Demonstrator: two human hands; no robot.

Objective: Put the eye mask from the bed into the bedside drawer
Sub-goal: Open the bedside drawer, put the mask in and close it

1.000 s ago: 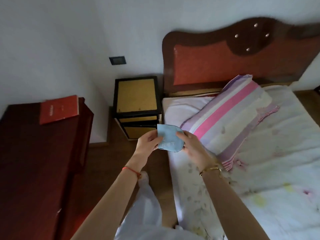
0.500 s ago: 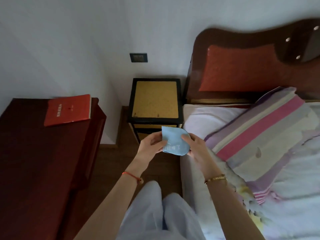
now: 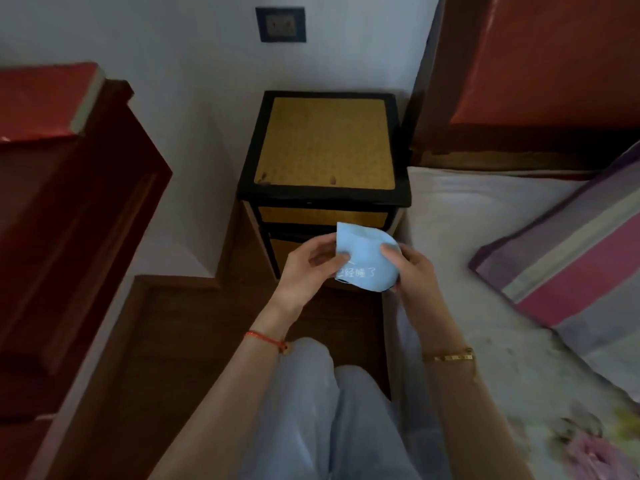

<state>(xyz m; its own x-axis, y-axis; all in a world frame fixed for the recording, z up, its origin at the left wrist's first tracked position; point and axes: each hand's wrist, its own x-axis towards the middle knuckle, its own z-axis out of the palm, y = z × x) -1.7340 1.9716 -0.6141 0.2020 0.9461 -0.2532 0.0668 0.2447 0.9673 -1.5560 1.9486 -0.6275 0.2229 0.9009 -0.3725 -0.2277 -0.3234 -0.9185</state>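
Head view: a folded light-blue eye mask (image 3: 367, 259) w/ white printed characters is held up in front of the person, between both hands, off the bed (image 3: 485, 216). The left hand (image 3: 308, 268) is closed on the mask's left edge, thumb and fingertips pinched onto the fabric; the right hand (image 3: 414, 271) is clamped on the right edge, thumb laid across the front face. The mask is seen just in front of the bedside cabinet (image 3: 323, 147), a black-framed unit w/ yellow woven panels, approx. level w/ the gap between its upper drawer (image 3: 311, 216) and the lower one; both drawer fronts appear pushed in, though the lower is mostly hidden behind hands and mask. A red string bracelet (image 3: 266, 339) is worn on the left wrist, a gold bangle (image 3: 450, 356) on the right. Pale trousers (image 3: 329, 410) are visible at bottom centre. The bed lies to the right, w/ a striped pink-and-purple pillow (image 3: 571, 244) and a reddish padded headboard (image 3: 540, 64). A dark red wooden chest (image 3: 69, 209) stands at left w/ a red book (image 3: 41, 98) on top. A wall socket (image 3: 280, 24) is set above the cabinet.
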